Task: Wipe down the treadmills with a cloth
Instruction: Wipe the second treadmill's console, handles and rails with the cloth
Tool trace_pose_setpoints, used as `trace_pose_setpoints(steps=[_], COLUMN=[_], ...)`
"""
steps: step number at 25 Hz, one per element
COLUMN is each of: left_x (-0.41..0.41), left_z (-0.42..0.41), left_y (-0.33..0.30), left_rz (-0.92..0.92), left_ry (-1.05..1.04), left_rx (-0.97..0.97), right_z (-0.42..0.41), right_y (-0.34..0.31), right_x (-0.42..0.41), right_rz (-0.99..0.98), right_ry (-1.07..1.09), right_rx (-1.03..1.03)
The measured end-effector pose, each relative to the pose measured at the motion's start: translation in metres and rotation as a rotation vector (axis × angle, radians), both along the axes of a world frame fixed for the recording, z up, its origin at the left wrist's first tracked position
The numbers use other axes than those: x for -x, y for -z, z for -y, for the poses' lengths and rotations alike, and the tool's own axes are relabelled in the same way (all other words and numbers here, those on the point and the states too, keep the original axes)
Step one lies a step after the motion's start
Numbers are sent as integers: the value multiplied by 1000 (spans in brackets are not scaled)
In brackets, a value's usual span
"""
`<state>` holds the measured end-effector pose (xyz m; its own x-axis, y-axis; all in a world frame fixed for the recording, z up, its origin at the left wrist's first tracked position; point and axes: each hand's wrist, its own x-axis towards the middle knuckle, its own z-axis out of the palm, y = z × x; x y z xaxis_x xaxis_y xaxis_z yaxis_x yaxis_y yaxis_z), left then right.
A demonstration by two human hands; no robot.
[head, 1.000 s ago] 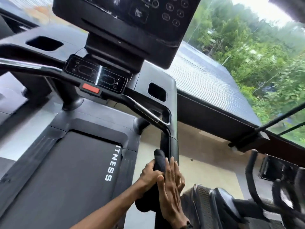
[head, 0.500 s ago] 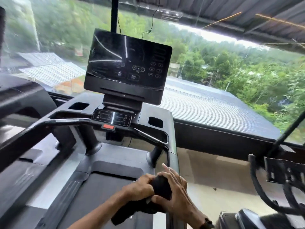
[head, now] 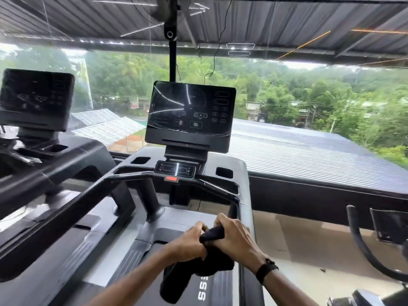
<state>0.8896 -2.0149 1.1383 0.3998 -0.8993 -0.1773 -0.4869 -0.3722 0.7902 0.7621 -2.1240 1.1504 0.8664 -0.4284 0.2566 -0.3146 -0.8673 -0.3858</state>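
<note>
I stand on a black treadmill facing its console screen. Both hands hold a dark cloth over the belt, close to the right handrail. My left hand grips the cloth's upper part with curled fingers. My right hand closes over the cloth's top from the right; a black watch sits on that wrist. The cloth's loose end hangs down below my hands. The left handrail runs diagonally toward me.
A second treadmill with its own screen stands at the left. Another exercise machine's curved black bars rise at the lower right. A large window ahead looks onto metal roofs and trees.
The view has lifted from the right upright to the whole console. My hands have come up off the upright with the cloth, and my right hand has curled round it.
</note>
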Motion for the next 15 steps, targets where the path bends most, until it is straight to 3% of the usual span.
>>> trace_pose_setpoints(steps=[2,6,15], left_x=[-8,-47,-154], left_z=[-20,-74,-214], left_y=[-14,-36,-104], left_rz=[71,406,711], left_ry=[-23,-147,-437], left_rx=[-2,111,155], right_z=[-5,-38,-117], right_y=[-15,-37,-100], right_x=[-15,-49,-175], right_rz=[97,253,465], right_ry=[-39,-113,-203], right_rx=[-22,0,-23])
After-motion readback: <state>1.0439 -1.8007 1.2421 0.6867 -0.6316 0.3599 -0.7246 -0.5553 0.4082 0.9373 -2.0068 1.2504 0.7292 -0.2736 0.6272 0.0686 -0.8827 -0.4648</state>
